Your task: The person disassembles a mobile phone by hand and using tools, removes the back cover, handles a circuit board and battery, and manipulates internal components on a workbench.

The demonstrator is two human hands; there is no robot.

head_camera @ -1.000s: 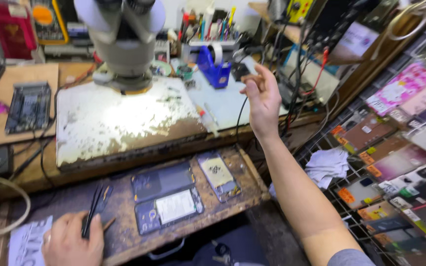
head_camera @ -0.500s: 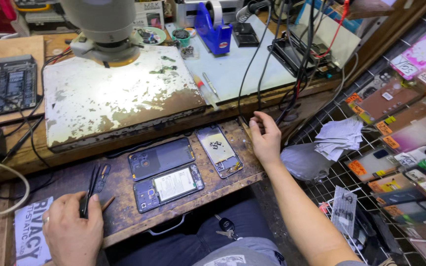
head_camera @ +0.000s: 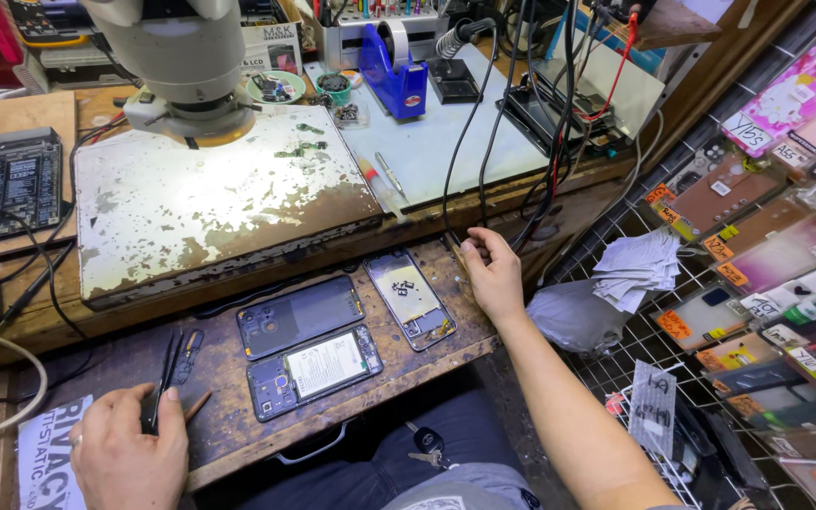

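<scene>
Left hand (head_camera: 129, 453) closed round thin stiff tweezers (head_camera: 164, 378), near left; best pinched mid-shaft. Right hand (head_camera: 495, 279), fingers narrow, pinching limp black cable (head_camera: 452, 179) beside fragile opened phone (head_camera: 411, 298).

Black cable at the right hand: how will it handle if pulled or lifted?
Probably floppy: the black cable hangs in a loose curve from the bench to the right hand. Likely light, being thin. It may snag, since it runs beside other cables.

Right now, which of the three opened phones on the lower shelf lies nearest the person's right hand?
The narrow, light-coloured phone, the rightmost one, just beside the right hand. The two dark phones lie further left.
</scene>
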